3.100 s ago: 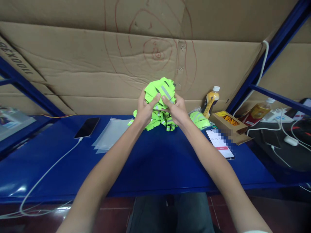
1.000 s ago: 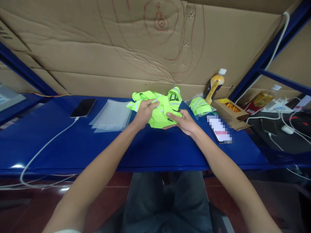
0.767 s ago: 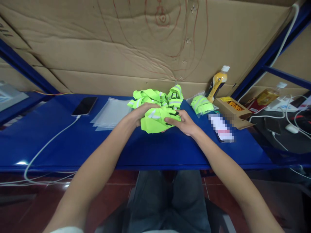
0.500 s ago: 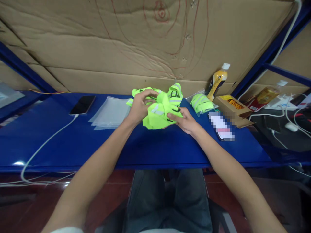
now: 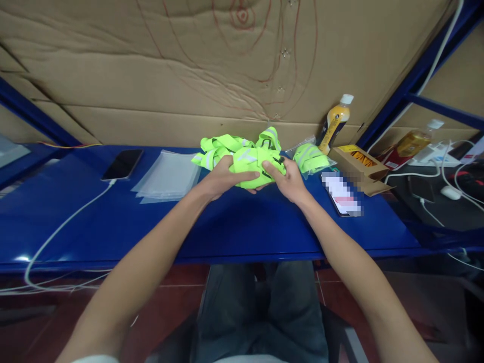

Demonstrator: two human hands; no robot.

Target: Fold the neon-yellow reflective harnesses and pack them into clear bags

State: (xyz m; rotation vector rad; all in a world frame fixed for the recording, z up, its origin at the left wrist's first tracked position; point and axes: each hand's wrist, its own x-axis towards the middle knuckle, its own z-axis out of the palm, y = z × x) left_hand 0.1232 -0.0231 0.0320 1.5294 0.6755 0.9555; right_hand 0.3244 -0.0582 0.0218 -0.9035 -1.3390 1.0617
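Note:
Between my two hands is a folded bundle of neon-yellow reflective strap (image 5: 247, 164), with pale grey stripes and small black buckle parts. My left hand (image 5: 223, 177) grips its left side, thumb lying across the front. On the right side my right hand (image 5: 289, 179) holds it, thumb pressed on top near a black clip. The fingers under the bundle are mostly hidden. Just behind lies a loose pile of the same neon straps (image 5: 223, 143), with one looped end standing up. To the right is another neon strap bundle in a clear bag (image 5: 312, 157).
Clear plastic bags (image 5: 168, 174) are stacked left of my hands on the blue table (image 5: 227, 232). Further left lies a black phone (image 5: 123, 164) on a white cable. At right are a lit phone (image 5: 342, 194), an open cardboard box (image 5: 361, 166) and a drink bottle (image 5: 335, 123).
My left hand has come down from the top of the strap bundle to its left front side. The bundle looks more compact now. The view has shifted slightly.

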